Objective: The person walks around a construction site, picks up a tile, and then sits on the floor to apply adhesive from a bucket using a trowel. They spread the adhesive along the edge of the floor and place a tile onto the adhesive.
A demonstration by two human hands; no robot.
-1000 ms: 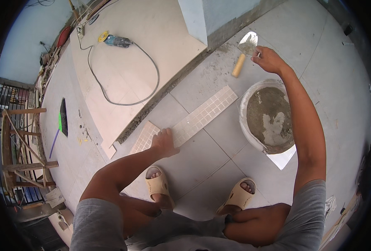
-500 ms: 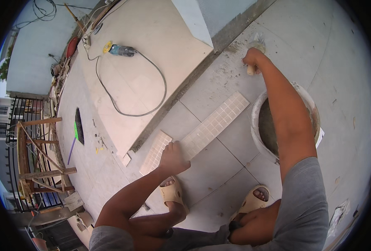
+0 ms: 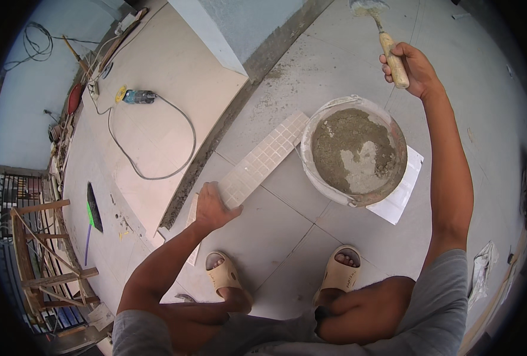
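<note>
My left hand [image 3: 213,207] grips the near end of a long pale tile strip [image 3: 269,152] with a grid of small squares on its upper face. The strip slants away to the right, its far end beside the bucket. A shorter piece of similar tile [image 3: 192,256] lies partly hidden under my left hand and forearm. Up at the right, my right hand [image 3: 416,68] is closed round the wooden handle of a trowel [image 3: 388,44], whose mortar-smeared blade points away from me. Below it stands a whitish bucket [image 3: 315,175] holding grey-brown mortar [image 3: 342,137], part wet and part crumbly.
A raised tiled slab [image 3: 210,89] with a rough edge lies to the left, bearing an angle grinder [image 3: 138,97] and its looped cord. A white sheet [image 3: 401,193] sits by the bucket. Farther left are a broom [image 3: 93,210] and a wooden frame [image 3: 49,252]. A wall corner [image 3: 245,35] stands ahead.
My right hand has swung right with the trowel, away from the floor by the wall corner. The view has shifted, uncovering the bucket. My left hand still holds the tile strip.
</note>
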